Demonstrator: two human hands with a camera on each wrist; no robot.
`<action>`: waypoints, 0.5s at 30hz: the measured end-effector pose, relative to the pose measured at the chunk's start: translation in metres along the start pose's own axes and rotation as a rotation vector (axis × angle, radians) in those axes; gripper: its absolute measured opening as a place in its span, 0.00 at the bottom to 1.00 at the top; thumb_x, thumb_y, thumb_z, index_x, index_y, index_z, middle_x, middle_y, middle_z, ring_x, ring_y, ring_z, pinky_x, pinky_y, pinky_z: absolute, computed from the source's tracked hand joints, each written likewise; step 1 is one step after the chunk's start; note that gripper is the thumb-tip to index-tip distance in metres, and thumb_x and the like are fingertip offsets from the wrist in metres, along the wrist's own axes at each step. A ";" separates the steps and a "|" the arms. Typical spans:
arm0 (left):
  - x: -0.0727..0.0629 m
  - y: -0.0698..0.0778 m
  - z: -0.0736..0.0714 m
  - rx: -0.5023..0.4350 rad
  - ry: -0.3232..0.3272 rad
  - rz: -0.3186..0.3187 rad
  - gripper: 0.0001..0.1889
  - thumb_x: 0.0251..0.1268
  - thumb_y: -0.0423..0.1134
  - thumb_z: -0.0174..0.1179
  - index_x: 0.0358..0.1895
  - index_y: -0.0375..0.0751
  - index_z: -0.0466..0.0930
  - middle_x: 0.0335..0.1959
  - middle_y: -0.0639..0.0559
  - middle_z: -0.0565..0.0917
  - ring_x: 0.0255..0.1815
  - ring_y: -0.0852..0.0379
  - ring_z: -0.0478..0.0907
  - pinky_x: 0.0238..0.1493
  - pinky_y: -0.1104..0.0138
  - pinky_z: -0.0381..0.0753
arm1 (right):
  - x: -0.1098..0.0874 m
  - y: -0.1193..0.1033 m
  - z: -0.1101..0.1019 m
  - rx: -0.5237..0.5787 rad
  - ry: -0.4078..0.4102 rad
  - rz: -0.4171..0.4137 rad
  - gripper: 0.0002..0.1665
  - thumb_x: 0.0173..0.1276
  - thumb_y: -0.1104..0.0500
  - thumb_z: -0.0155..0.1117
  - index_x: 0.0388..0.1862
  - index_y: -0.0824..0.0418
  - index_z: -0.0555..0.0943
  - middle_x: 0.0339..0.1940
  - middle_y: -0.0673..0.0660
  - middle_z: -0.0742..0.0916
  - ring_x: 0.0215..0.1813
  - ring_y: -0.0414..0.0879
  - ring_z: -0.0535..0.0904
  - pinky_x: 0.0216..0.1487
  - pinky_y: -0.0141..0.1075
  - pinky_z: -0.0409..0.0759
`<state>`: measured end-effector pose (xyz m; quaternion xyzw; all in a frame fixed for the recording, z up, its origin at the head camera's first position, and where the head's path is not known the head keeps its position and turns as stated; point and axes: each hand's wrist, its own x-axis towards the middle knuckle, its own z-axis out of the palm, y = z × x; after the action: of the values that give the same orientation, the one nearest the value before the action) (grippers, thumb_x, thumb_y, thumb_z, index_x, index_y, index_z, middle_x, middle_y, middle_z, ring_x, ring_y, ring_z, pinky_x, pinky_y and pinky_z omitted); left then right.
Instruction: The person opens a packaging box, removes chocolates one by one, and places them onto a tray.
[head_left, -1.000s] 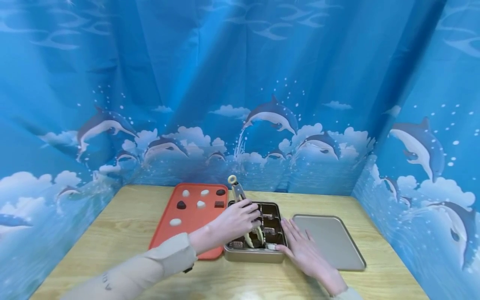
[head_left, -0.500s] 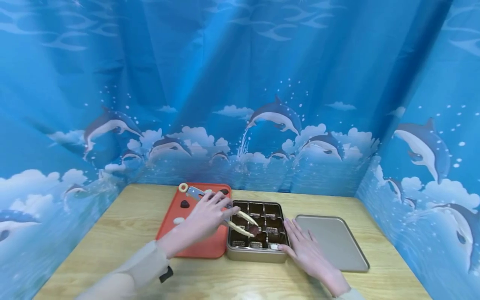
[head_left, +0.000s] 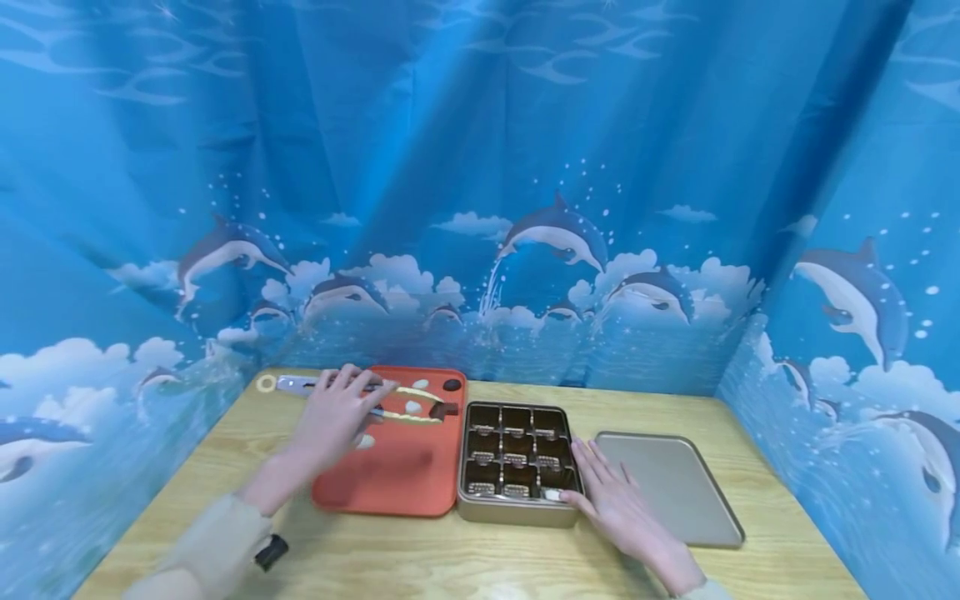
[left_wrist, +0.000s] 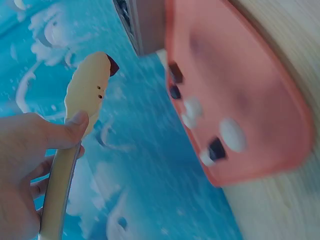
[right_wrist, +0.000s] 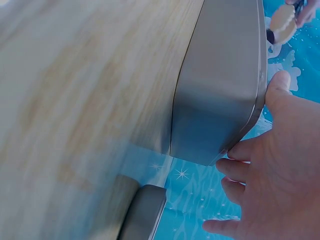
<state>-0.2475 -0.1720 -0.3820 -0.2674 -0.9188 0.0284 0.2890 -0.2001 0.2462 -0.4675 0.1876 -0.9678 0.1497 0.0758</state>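
My left hand (head_left: 333, 421) holds a pair of tongs (head_left: 294, 383) with cream-coloured scalloped tips over the orange-red tray (head_left: 390, 483). A dark brown chocolate (left_wrist: 114, 65) is pinched between the tips. On the tray lie several white and dark chocolates, among them a dark oval one (head_left: 452, 385), a brown square one (head_left: 451, 409) and a white one (head_left: 365, 442). To the right stands a metal tin (head_left: 517, 512) with a brown compartment insert; its front right compartment has a white chocolate (head_left: 551, 494). My right hand (head_left: 618, 508) rests against the tin's right side, fingers straight, thumb at the rim.
A flat metal lid (head_left: 667, 483) lies on the wooden table (head_left: 420, 558) right of the tin. Behind the table hangs a blue curtain (head_left: 450, 208) with dolphins. The tray sits directly beside the tin's left wall.
My left hand has carried the tongs and dark chocolate up out of the tin and leftwards over the tray, turning them from upright to nearly level. The right hand stays at the tin.
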 end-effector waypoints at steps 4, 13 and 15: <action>-0.011 -0.014 0.005 0.057 -0.017 -0.014 0.30 0.50 0.38 0.80 0.60 0.50 0.84 0.48 0.44 0.83 0.49 0.44 0.74 0.49 0.47 0.74 | 0.000 0.000 0.000 -0.004 0.005 0.003 0.45 0.77 0.40 0.53 0.80 0.66 0.57 0.81 0.61 0.59 0.80 0.62 0.55 0.73 0.67 0.51; -0.020 -0.020 0.027 0.150 -0.038 0.048 0.21 0.47 0.32 0.78 0.48 0.47 0.87 0.42 0.43 0.82 0.49 0.43 0.75 0.47 0.50 0.74 | -0.001 0.000 -0.001 -0.006 0.001 -0.005 0.45 0.78 0.38 0.51 0.81 0.65 0.56 0.81 0.61 0.59 0.81 0.62 0.54 0.74 0.67 0.51; -0.021 -0.020 0.032 0.149 -0.038 0.065 0.21 0.45 0.34 0.79 0.46 0.47 0.87 0.41 0.44 0.81 0.47 0.44 0.74 0.46 0.51 0.73 | -0.001 0.000 0.000 -0.011 0.001 -0.007 0.45 0.78 0.38 0.51 0.81 0.65 0.56 0.81 0.61 0.59 0.81 0.62 0.54 0.74 0.67 0.51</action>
<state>-0.2596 -0.1964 -0.4151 -0.2741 -0.9103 0.1114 0.2894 -0.1990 0.2468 -0.4677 0.1903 -0.9680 0.1440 0.0779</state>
